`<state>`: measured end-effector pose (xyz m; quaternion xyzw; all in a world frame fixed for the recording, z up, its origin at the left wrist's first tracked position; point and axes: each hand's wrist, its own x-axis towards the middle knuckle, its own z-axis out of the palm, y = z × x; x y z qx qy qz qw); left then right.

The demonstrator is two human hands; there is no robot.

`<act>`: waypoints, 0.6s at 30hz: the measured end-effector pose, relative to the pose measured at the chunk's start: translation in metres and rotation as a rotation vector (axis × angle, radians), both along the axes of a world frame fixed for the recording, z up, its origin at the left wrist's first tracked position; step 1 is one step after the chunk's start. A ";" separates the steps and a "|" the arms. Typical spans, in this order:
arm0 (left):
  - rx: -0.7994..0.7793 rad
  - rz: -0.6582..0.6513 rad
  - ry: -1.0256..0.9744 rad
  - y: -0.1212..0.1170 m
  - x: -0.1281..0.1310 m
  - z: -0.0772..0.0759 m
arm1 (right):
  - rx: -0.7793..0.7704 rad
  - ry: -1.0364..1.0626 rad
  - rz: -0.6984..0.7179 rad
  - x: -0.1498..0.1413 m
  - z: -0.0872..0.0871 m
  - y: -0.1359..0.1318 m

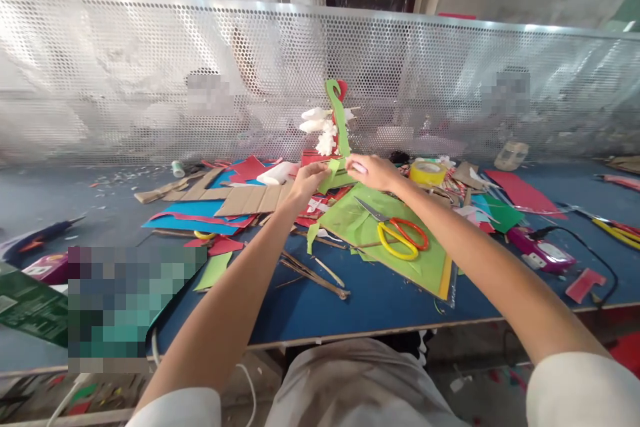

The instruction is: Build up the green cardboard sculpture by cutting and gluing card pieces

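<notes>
My left hand is closed, its fingertips pinching a green sheet piece low on the standing craft figure. My right hand has curled fingers at the right end of the same piece. Between and just beyond both hands rises the craft figure, with a curled green strip, red behind it and white tufts at its left. Its lower end is partly hidden by my fingers. Scissors with yellow and orange handles lie on a green sheet nearer to me.
Cardboard strips and a blue sheet lie left of centre. Thin sticks rest in front. A yellow tape roll, red sheet, purple power strip and pliers are rightward. A perforated metal panel closes the back.
</notes>
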<state>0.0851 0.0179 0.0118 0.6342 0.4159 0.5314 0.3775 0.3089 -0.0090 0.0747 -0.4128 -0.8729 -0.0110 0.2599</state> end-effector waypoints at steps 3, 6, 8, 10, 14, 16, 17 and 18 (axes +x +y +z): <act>0.069 0.014 0.035 0.001 0.003 -0.001 | -0.084 -0.144 -0.084 0.021 -0.026 -0.041; 0.156 0.047 0.220 0.002 0.004 -0.002 | -0.110 -0.276 -0.081 0.031 -0.050 -0.069; 0.221 0.076 0.343 0.002 0.003 -0.004 | -0.093 -0.264 -0.084 0.035 -0.058 -0.076; 0.267 0.099 0.437 0.001 0.002 -0.007 | -0.134 -0.244 -0.095 0.039 -0.058 -0.076; 0.240 0.056 0.491 -0.001 0.002 -0.013 | -0.227 -0.279 -0.126 0.051 -0.047 -0.074; 0.206 0.010 0.447 -0.002 0.003 -0.012 | -0.241 -0.332 -0.152 0.057 -0.042 -0.074; 0.178 -0.009 0.417 -0.002 0.005 -0.011 | -0.252 -0.361 -0.167 0.059 -0.041 -0.074; 0.136 -0.027 0.383 -0.003 0.006 -0.008 | -0.266 -0.388 -0.182 0.062 -0.039 -0.074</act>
